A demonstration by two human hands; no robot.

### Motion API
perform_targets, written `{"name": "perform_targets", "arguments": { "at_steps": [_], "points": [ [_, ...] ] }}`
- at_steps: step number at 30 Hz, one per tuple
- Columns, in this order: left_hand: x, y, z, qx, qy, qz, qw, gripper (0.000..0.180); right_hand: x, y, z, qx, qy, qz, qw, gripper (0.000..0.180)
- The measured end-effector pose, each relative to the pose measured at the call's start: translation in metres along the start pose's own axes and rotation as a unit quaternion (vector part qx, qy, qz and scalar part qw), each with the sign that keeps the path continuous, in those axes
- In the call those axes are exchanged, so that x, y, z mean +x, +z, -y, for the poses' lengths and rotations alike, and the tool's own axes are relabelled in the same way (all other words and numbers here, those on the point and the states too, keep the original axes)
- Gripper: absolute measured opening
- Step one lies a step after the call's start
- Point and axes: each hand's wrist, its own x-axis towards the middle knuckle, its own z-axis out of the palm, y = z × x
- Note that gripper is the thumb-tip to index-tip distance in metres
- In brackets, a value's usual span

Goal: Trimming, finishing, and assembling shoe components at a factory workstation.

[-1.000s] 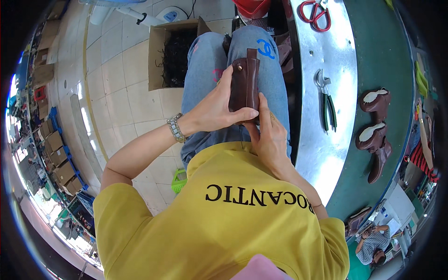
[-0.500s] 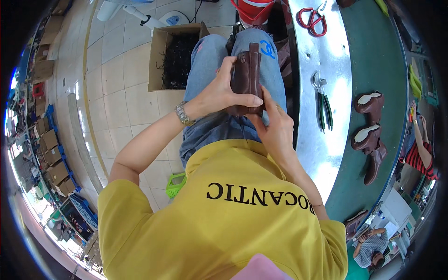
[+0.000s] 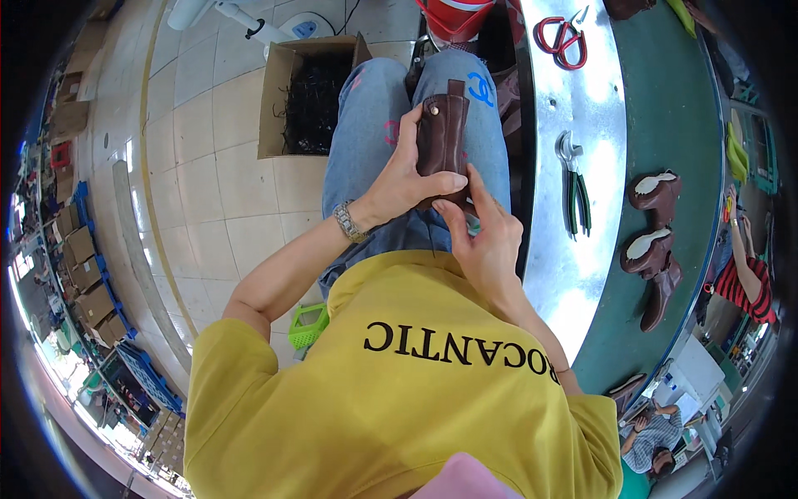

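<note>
A dark brown leather boot (image 3: 445,137) lies over my thighs, its strap-like tab pointing away from me and a small round stud on its left side. My left hand (image 3: 407,179) is closed around its left side, thumb pressed across the leather near the lower end. At that near end my right hand (image 3: 490,237) grips the boot's edge, index finger along the right side and thumb bent underneath. The rest of my right fingers are hidden, as is the boot's underside.
Right of my legs, a metal bench holds red-handled scissors (image 3: 564,41) and dark-handled pliers (image 3: 573,183). Beyond is a green belt (image 3: 611,345) with brown boots (image 3: 655,249). A cardboard box (image 3: 273,108) of black scraps, a red bucket (image 3: 457,23) and a green basket (image 3: 307,324) stand nearby.
The boot has tilted slightly, bringing its stud into clearer view. My right thumb has come out from behind the near end, and my left forearm has shifted a little to the right.
</note>
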Motion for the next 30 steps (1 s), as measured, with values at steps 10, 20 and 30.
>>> {"name": "perform_targets", "arguments": {
  "at_steps": [10, 20, 30],
  "points": [
    [-0.005, -0.017, -0.005, -0.237, -0.061, 0.017, 0.969, 0.087, 0.006, -0.016, -0.007, 0.064, 0.018, 0.085, 0.994, 0.072],
    [-0.008, -0.027, -0.005, -0.040, -0.044, 0.090, 0.994, 0.132, 0.017, -0.020, 0.005, 0.289, 0.196, 0.097, 0.932, 0.059],
    [-0.029, -0.022, -0.021, -0.013, -0.068, 0.016, 0.997, 0.106, 0.044, -0.019, -0.021, 0.275, 0.154, 0.122, 0.941, 0.051]
  ]
}}
